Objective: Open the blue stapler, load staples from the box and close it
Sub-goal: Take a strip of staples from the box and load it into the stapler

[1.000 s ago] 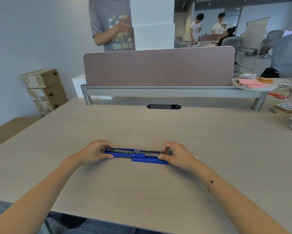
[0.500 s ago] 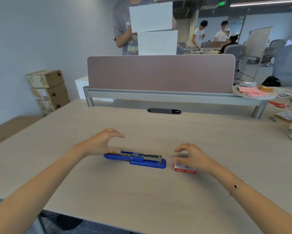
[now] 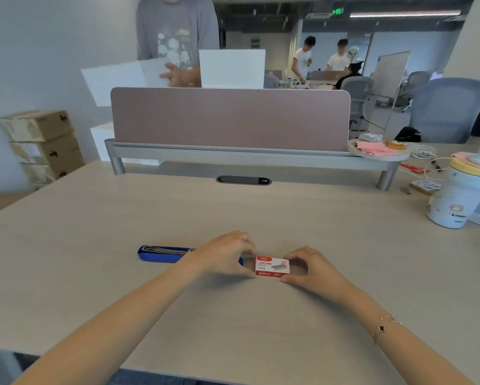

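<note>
Hands meet at lower centre of the frame around the staple box point(image 3: 272, 266): the left hand point(image 3: 223, 257) pinches its left end, the right hand point(image 3: 309, 269) its right end. The box sits on the counter point(image 3: 261, 212). The blue stapler point(image 3: 163, 254) lies open, just left, partly behind the left hand.

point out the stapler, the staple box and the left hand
stapler point(image 3: 161, 253): head view, on the blue body left of the hand
staple box point(image 3: 272, 266): head view, middle of the red and white top face
left hand point(image 3: 222, 255): head view, back of the hand
</note>
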